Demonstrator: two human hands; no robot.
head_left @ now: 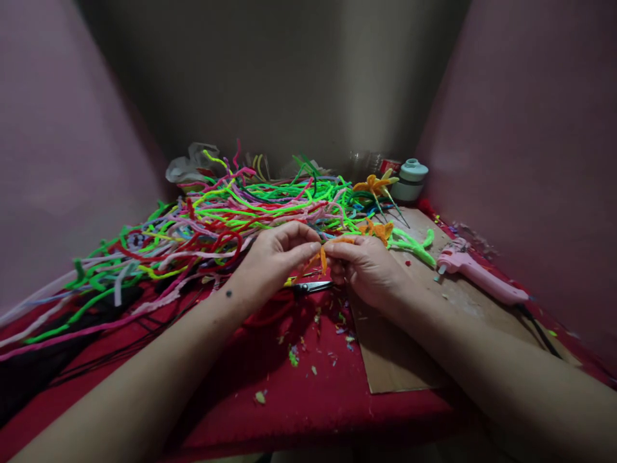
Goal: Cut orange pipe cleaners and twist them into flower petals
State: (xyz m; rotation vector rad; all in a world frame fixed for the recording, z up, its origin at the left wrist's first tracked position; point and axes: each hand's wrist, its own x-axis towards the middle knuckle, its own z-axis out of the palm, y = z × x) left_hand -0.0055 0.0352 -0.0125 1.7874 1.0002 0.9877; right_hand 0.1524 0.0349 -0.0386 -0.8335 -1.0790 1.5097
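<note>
Both hands meet over the middle of the table, pinching an orange pipe cleaner [323, 260] between them. My left hand [284, 249] is closed on it with thumb and forefinger. My right hand [365, 267] grips it too, fingers curled, the tips touching or nearly touching those of the left. Part of the orange piece is hidden by the fingers. Below them a pair of scissors [313, 287] lies on the red cloth. Just past my right hand is an orange pipe-cleaner flower [378, 229] with bright green pieces [412, 244] beside it.
A big tangled heap of coloured pipe cleaners [270, 199] spreads across the back and left. On the right, a pink glue gun [482, 276] rests on a brown board [400, 360]. A pale lidded bottle [409, 180] stands at the back. Fuzzy scraps [293, 355] dot the red cloth [289, 411].
</note>
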